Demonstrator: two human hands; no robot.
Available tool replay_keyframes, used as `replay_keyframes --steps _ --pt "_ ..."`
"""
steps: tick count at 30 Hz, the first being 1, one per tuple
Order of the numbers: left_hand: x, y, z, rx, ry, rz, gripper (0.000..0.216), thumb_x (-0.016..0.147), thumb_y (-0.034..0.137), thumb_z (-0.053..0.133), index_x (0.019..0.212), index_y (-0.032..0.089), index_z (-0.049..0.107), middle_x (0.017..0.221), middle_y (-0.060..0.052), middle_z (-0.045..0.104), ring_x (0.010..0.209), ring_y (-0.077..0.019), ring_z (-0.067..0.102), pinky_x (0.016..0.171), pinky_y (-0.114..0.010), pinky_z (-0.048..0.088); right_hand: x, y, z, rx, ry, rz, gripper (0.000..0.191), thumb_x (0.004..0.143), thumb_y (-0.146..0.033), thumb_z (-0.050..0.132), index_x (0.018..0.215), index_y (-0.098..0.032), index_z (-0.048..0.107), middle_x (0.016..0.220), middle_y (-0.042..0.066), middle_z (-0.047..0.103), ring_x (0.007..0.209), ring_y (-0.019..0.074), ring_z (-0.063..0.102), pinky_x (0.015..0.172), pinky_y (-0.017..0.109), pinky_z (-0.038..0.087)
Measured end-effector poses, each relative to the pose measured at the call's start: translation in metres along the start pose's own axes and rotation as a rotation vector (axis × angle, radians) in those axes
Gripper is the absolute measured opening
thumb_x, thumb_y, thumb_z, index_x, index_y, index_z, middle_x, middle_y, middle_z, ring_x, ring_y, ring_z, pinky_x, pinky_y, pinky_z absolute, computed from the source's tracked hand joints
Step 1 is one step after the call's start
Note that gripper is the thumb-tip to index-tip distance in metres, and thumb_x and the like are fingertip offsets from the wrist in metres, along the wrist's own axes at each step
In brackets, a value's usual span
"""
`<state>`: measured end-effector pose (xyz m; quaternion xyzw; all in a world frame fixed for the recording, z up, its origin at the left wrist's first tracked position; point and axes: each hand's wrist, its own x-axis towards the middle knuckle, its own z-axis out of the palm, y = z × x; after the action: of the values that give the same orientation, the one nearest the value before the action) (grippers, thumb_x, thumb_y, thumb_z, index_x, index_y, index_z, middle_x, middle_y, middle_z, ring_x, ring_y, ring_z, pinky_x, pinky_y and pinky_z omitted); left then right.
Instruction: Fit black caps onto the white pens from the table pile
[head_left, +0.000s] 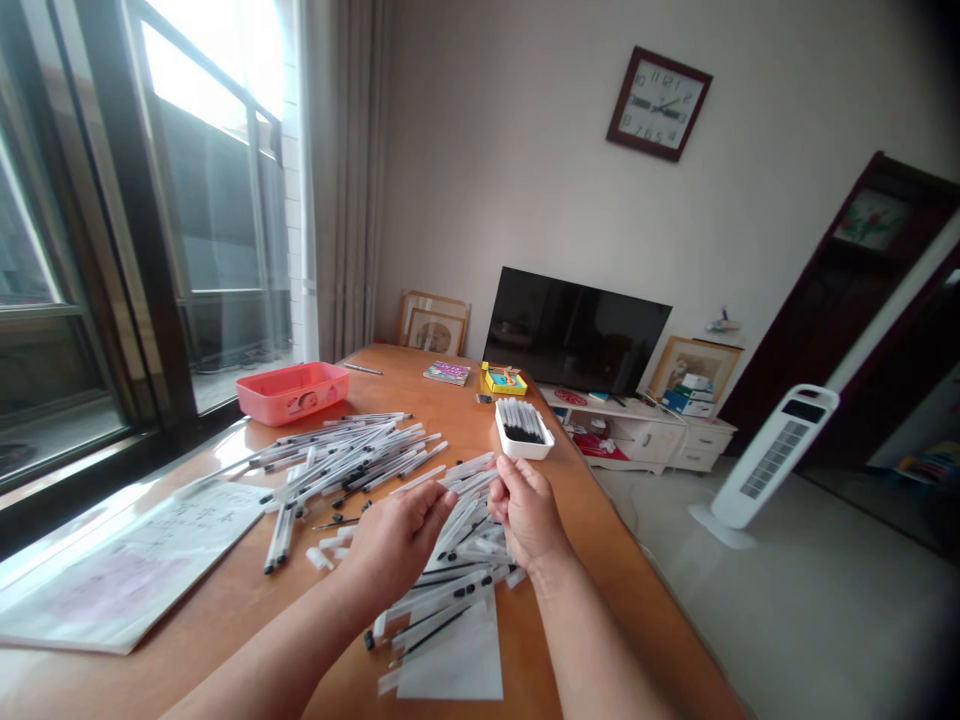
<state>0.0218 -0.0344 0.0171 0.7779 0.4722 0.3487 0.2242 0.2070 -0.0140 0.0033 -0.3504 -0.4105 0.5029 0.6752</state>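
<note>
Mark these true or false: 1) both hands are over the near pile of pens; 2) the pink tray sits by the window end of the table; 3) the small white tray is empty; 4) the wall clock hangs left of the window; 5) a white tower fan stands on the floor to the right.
1) True. The left hand and right hand are raised together over the near pen pile, fingers on a pen between them.
2) True. The pink tray sits near the window.
3) False. The white tray holds upright pen parts.
4) False. The wall clock hangs above the television, right of the window.
5) True. The tower fan stands right of the table.
</note>
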Motion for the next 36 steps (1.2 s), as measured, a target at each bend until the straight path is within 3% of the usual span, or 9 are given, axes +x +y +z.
replay_keyframes --steps 8,14,17,21,24,29,36 --pt "0.006 -0.007 -0.003 -0.635 -0.239 -0.282 0.052 0.092 0.067 0.051 0.082 0.018 0.061 0.055 0.009 0.027 0.052 -0.0098 0.021 0.050 -0.024 0.016 -0.001 0.002 -0.001 0.006 -0.055 -0.007 0.033 0.088 -0.050 0.072 0.086 -0.017 0.067 0.056 -0.005 0.050 0.045 0.0060 0.033 0.043 0.020 0.026" --pt "0.004 -0.011 -0.007 -0.956 -0.392 -0.451 0.047 0.086 0.066 0.061 0.079 0.020 0.057 0.049 0.013 0.019 0.047 -0.0080 0.007 0.046 -0.026 0.008 -0.003 0.001 -0.001 0.008 -0.092 0.001 0.035 0.088 -0.052 0.072 0.088 -0.018 0.067 0.057 -0.004 0.051 0.046 0.0064 0.033 0.044 0.020 0.026" --pt "0.003 -0.011 -0.003 -0.892 -0.367 -0.415 0.050 0.088 0.068 0.057 0.078 0.019 0.058 0.047 0.011 0.026 0.046 -0.0083 0.014 0.046 -0.024 0.013 -0.002 0.003 0.000 -0.025 -0.059 -0.010 0.037 0.087 -0.055 0.072 0.087 -0.018 0.066 0.056 -0.005 0.049 0.047 0.0068 0.033 0.044 0.019 0.025" --pt "0.002 -0.005 0.005 -0.648 -0.237 -0.222 0.049 0.090 0.066 0.055 0.083 0.018 0.061 0.059 0.005 0.046 0.055 -0.0108 0.036 0.052 -0.023 0.028 -0.002 0.005 0.002 -0.074 -0.016 -0.005 0.039 0.085 -0.056 0.075 0.086 -0.019 0.064 0.056 -0.005 0.049 0.048 0.0073 0.035 0.045 0.019 0.027" --pt "0.003 -0.001 0.009 -0.549 -0.151 -0.107 0.044 0.092 0.062 0.056 0.080 0.020 0.058 0.063 0.005 0.046 0.058 -0.0115 0.039 0.055 -0.023 0.033 -0.005 0.004 0.006 -0.006 -0.030 0.038 0.040 0.086 -0.058 0.074 0.089 -0.019 0.066 0.059 -0.004 0.053 0.048 0.0071 0.034 0.046 0.020 0.029" --pt "0.002 0.002 0.007 -0.511 -0.117 -0.100 0.045 0.096 0.061 0.047 0.085 0.020 0.062 0.059 0.005 0.042 0.056 -0.0128 0.037 0.054 -0.025 0.033 -0.009 0.000 0.012 0.101 -0.095 0.087 0.039 0.088 -0.056 0.073 0.094 -0.018 0.068 0.065 -0.002 0.057 0.050 0.0072 0.036 0.048 0.020 0.033" --pt "0.001 0.005 0.001 -0.402 -0.104 -0.047 0.042 0.096 0.058 0.049 0.080 0.021 0.060 0.061 0.004 0.047 0.058 -0.0137 0.042 0.056 -0.024 0.035 -0.008 -0.001 0.013 0.028 -0.017 0.065 0.043 0.085 -0.055 0.075 0.073 -0.019 0.057 0.052 -0.006 0.047 0.044 0.0059 0.028 0.043 0.020 0.019"
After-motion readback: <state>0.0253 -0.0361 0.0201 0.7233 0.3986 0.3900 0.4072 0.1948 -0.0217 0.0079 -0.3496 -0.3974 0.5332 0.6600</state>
